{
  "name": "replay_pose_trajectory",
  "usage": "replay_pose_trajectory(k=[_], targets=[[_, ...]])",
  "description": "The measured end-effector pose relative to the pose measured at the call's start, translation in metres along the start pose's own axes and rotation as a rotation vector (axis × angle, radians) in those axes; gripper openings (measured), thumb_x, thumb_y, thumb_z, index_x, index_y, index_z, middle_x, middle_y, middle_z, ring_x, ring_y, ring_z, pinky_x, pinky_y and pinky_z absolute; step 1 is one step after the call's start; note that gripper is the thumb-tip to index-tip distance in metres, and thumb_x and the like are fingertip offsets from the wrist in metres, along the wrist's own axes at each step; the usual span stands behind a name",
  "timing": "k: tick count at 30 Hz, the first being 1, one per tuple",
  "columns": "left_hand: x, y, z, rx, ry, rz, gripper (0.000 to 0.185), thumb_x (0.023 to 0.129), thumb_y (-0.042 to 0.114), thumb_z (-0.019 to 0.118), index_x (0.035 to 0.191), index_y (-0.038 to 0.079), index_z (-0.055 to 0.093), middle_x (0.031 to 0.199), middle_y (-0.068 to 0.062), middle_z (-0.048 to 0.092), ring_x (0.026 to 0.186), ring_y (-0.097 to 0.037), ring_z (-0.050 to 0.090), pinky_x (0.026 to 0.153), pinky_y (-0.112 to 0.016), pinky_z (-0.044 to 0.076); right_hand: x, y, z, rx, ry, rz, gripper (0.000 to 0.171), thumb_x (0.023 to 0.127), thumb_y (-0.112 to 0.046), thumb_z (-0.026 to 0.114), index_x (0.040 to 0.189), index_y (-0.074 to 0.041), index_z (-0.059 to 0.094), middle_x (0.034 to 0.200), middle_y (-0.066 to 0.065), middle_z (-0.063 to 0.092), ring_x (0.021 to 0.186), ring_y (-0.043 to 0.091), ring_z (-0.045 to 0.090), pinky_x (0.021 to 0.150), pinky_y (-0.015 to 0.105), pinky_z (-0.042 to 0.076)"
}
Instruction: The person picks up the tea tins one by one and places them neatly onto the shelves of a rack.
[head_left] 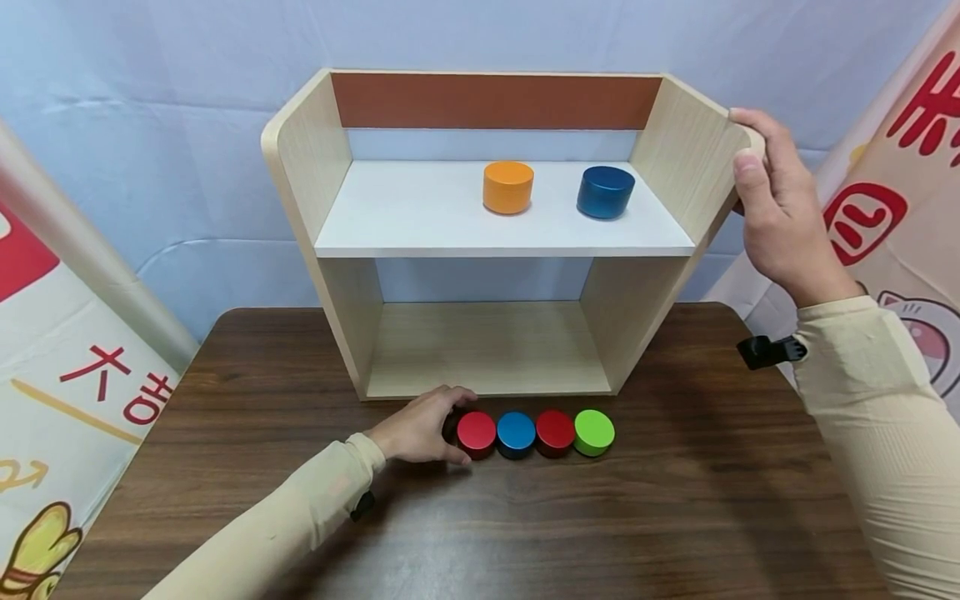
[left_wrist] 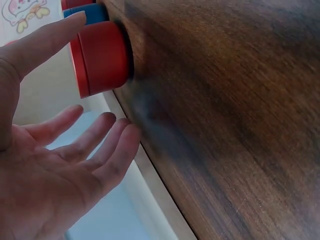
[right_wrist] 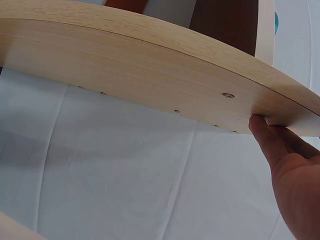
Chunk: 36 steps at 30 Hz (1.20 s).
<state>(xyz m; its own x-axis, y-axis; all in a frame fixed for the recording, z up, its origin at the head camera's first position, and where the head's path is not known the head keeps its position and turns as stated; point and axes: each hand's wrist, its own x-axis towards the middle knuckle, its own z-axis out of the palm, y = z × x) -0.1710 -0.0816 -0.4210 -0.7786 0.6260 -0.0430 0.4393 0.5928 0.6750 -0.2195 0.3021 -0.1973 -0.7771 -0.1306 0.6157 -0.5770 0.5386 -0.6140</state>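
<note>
A wooden shelf unit (head_left: 480, 350) stands toward the far edge of the dark wood-grain table (head_left: 675, 500), its open front facing the person. The right hand (head_left: 780, 204) grips the top front corner of the unit's right side panel, fingers curled over the rounded edge and thumb along the front; in the right wrist view the fingers (right_wrist: 270, 137) press against the outer face of that pale panel. On the white upper shelf (head_left: 420, 217) sit an orange round tin (head_left: 507, 187) near the middle and a dark blue round tin (head_left: 605, 192) to its right, apart from each other. Just in front of the unit's lower opening, a row of four round tins lies on the table, each touching the next: a red tin (head_left: 476, 432) at the left end, then a light blue tin (head_left: 516, 432), a second red tin (head_left: 555, 431) and a green tin (head_left: 594, 432). The left hand (head_left: 420, 427) rests on the table at the left end of the row, its fingers relaxed and cupped round the first red tin; the left wrist view shows the palm open, the thumb (left_wrist: 45, 42) lying along the tin's rim and the other fingers loosely extended beside it, not clasped on it.
</note>
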Motion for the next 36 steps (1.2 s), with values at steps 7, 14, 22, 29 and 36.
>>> replay_pose_trajectory(k=[7, 14, 22, 29, 36], targets=[[0.001, -0.002, 0.003, 0.017, -0.023, -0.028, 0.082, 0.073, 0.017, 0.093, 0.142, 0.001, 0.052, 0.133, -0.011, 0.060, 0.121, -0.029, 0.058, 0.104, -0.046, 0.045, 0.000, -0.001, 0.000, 0.006, 0.001, 0.009, 0.049, 0.108, -0.020, 0.042, 0.156, -0.025, 0.036, 0.136, -0.002, 0.042, 0.113, 0.020, 0.045, 0.110, 0.044, 0.042], [0.002, -0.002, 0.004, 0.029, -0.033, -0.049, 0.082, 0.072, 0.019, 0.093, 0.142, 0.002, 0.052, 0.132, -0.010, 0.060, 0.122, -0.028, 0.057, 0.105, -0.047, 0.045, -0.001, -0.002, 0.000, 0.011, 0.002, 0.010, 0.049, 0.108, -0.021, 0.041, 0.156, -0.025, 0.036, 0.136, -0.002, 0.042, 0.114, 0.020, 0.045, 0.111, 0.045, 0.040], [0.005, -0.003, 0.006, 0.035, -0.026, -0.044, 0.078, 0.074, 0.019, 0.092, 0.140, 0.002, 0.054, 0.126, -0.007, 0.062, 0.119, -0.027, 0.058, 0.103, -0.045, 0.046, 0.001, -0.001, 0.000, 0.014, 0.006, 0.004, 0.049, 0.107, -0.021, 0.041, 0.156, -0.025, 0.036, 0.135, -0.001, 0.043, 0.112, 0.021, 0.046, 0.109, 0.040, 0.042], [0.007, -0.002, 0.008, 0.031, -0.018, -0.037, 0.074, 0.074, 0.017, 0.092, 0.136, 0.001, 0.056, 0.123, -0.007, 0.063, 0.114, -0.025, 0.059, 0.101, -0.045, 0.047, 0.001, -0.001, 0.001, 0.016, 0.009, 0.000, 0.048, 0.107, -0.021, 0.041, 0.155, -0.025, 0.037, 0.134, -0.001, 0.043, 0.112, 0.021, 0.046, 0.109, 0.040, 0.042], [0.008, -0.003, 0.012, 0.021, -0.010, -0.028, 0.069, 0.074, 0.015, 0.092, 0.131, 0.001, 0.058, 0.117, -0.006, 0.065, 0.107, -0.022, 0.061, 0.096, -0.042, 0.049, 0.001, -0.001, 0.001, 0.016, 0.008, 0.009, 0.048, 0.107, -0.021, 0.040, 0.155, -0.025, 0.037, 0.134, -0.001, 0.043, 0.111, 0.020, 0.046, 0.107, 0.039, 0.044]])
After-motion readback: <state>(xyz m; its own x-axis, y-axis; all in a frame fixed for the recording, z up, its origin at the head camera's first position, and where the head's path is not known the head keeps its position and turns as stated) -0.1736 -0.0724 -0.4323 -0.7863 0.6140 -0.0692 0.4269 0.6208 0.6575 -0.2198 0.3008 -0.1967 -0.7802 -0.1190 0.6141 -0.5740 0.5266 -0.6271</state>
